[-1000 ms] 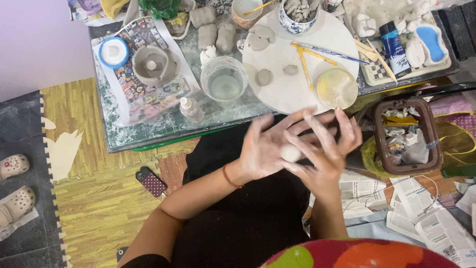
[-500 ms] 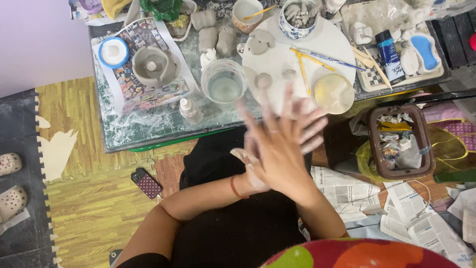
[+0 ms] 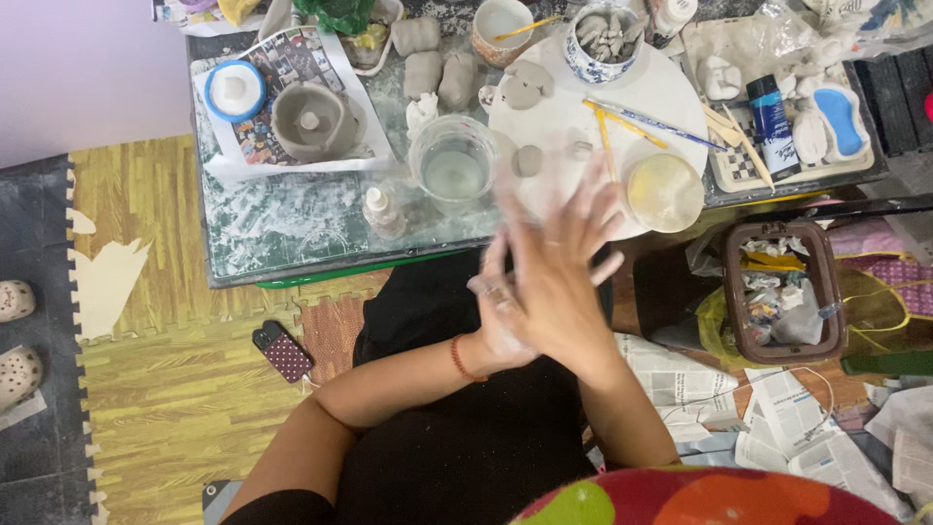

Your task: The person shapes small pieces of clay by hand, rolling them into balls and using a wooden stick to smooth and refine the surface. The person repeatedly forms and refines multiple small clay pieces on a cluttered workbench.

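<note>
The right hand [image 3: 559, 292] lies flat on top of the left hand [image 3: 501, 316], palm pressed to palm, over the person's lap just in front of the counter [image 3: 282, 228]. The fingers of the right hand are spread apart and stretched out straight, pointing up towards the counter edge; they are blurred. Of the left hand only the wrist, with a thin orange bracelet [image 3: 457, 358], and the pale, clay-dusted finger ends at the right hand's far edge show. Whether a lump of clay sits between the palms cannot be told, as the right hand covers that spot, so I cannot tell whether the left fingers close on anything.

On the counter just beyond the fingertips stands a clear glass of cloudy water [image 3: 454, 165], with a small white squeeze bottle [image 3: 382, 212] to its left. Beside the glass lies a round white board [image 3: 641, 97] carrying small grey clay pieces [image 3: 528, 160], yellow-handled brushes [image 3: 622, 122] and a yellowish round sponge [image 3: 665, 192]. Further left, a grey clay bowl [image 3: 313, 120] rests on a magazine page. On the floor mat by the person's left elbow lies a dotted phone case [image 3: 283, 351]. A brown bin [image 3: 780, 292] full of scraps stands to the right.
</note>
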